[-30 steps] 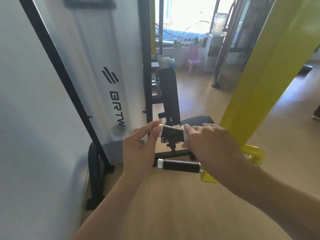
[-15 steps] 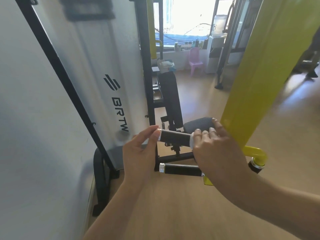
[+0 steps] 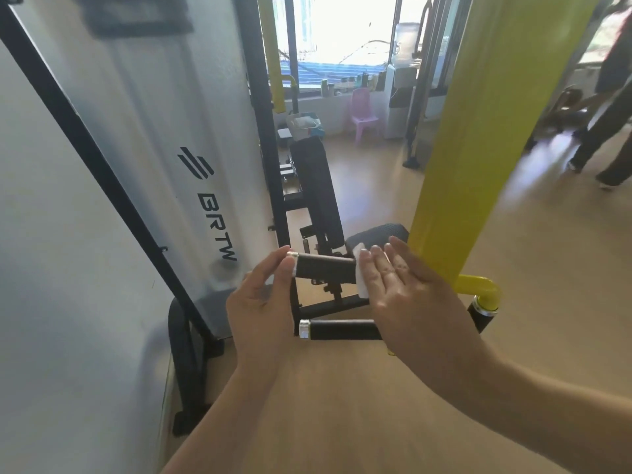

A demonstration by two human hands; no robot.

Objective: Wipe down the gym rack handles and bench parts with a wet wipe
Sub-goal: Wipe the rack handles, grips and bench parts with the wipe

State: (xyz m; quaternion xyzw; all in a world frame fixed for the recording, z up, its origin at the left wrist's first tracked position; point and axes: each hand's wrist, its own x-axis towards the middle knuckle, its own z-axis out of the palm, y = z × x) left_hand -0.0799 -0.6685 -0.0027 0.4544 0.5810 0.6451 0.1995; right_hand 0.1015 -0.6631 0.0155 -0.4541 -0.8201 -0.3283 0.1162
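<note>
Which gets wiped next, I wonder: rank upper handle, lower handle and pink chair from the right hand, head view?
1. Upper handle, right at the right hand.
2. Lower handle, just below.
3. Pink chair, far at the back.

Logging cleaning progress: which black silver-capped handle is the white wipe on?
The upper black silver-capped handle, with the white wipe at its right end; the lower handle has none.

my hands: 2, left hand (image 3: 263,309) + right hand (image 3: 400,289)
blk grips: 3, upper handle (image 3: 325,268), lower handle (image 3: 342,329), far-rt handle (image 3: 478,318)
wet wipe (image 3: 360,283): 1
pink chair (image 3: 364,114): 1
</note>
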